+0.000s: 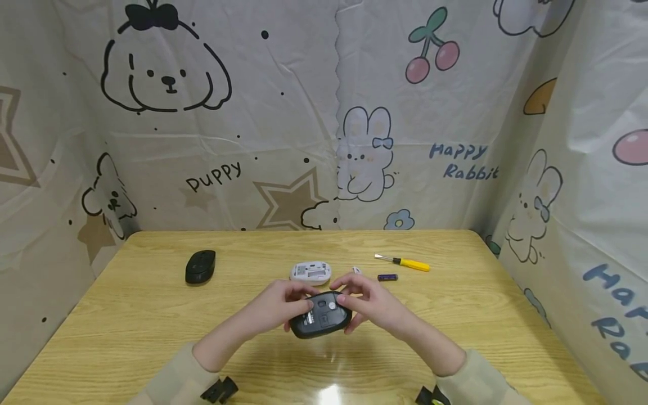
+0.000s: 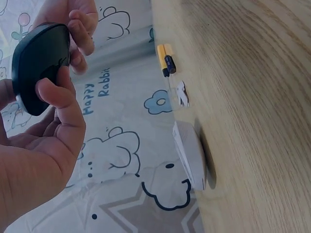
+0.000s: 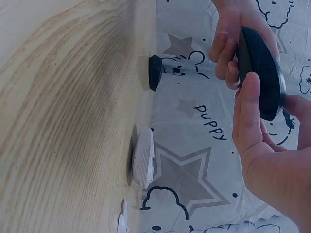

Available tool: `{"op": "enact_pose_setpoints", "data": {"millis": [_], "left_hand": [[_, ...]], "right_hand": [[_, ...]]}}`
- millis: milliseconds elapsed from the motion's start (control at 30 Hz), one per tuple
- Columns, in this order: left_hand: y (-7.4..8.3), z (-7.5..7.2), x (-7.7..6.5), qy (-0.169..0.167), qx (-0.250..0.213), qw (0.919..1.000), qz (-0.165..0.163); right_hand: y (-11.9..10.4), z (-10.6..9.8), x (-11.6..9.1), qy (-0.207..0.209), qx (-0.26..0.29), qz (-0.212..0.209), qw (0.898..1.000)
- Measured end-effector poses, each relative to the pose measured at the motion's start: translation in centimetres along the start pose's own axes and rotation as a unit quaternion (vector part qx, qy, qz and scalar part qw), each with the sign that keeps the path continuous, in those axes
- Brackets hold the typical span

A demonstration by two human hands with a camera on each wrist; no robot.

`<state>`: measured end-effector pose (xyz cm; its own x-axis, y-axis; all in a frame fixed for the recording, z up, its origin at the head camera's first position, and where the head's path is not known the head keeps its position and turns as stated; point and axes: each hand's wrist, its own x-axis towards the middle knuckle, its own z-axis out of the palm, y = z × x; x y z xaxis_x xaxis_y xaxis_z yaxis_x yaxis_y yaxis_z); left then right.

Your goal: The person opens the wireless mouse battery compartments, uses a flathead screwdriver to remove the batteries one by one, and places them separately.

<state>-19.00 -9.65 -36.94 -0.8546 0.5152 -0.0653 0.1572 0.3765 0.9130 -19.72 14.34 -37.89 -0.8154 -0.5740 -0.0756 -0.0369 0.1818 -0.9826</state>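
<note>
A black computer mouse [image 1: 321,322] is held between both hands above the table, its underside turned up toward the head view. My left hand [image 1: 281,306] grips its left end, thumb on the underside and fingers beneath. At the other end my right hand [image 1: 373,304] pinches it, the thumb near a round pale spot on the underside. Both wrist views show the mouse's dark top shell [image 2: 43,65] with fingertips pressed against it. Just beyond the hands lies a white mouse [image 1: 311,272], upside down with its battery bay uncovered.
A small white cover [image 1: 357,270] and a dark purple battery [image 1: 387,277] lie right of the white mouse. Behind them is a screwdriver [image 1: 412,264] with a yellow handle. Another black mouse [image 1: 200,267] sits at the back left. Printed cloth [image 1: 283,129] hangs around the table [image 1: 126,326].
</note>
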Motion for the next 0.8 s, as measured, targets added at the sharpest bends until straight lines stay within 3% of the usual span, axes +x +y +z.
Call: {"op": "enact_pose_setpoints", "data": {"millis": [267,567,800], "left_hand": [[-0.1,0.4,0.1,0.008,-0.03,0.9995,-0.007],[-0.8,0.6,0.4,0.008,-0.026,0.9996,-0.003],[-0.9,1.0,0.3,0.038,-0.014,0.9991,0.016]], "right_hand": [[0.1,0.3,0.0,0.004,0.008,0.002,1.0],[0.3,0.2,0.0,0.01,0.01,-0.01,1.0],[0.5,-0.2,-0.2,0.031,0.02,-0.004,0.999]]}}
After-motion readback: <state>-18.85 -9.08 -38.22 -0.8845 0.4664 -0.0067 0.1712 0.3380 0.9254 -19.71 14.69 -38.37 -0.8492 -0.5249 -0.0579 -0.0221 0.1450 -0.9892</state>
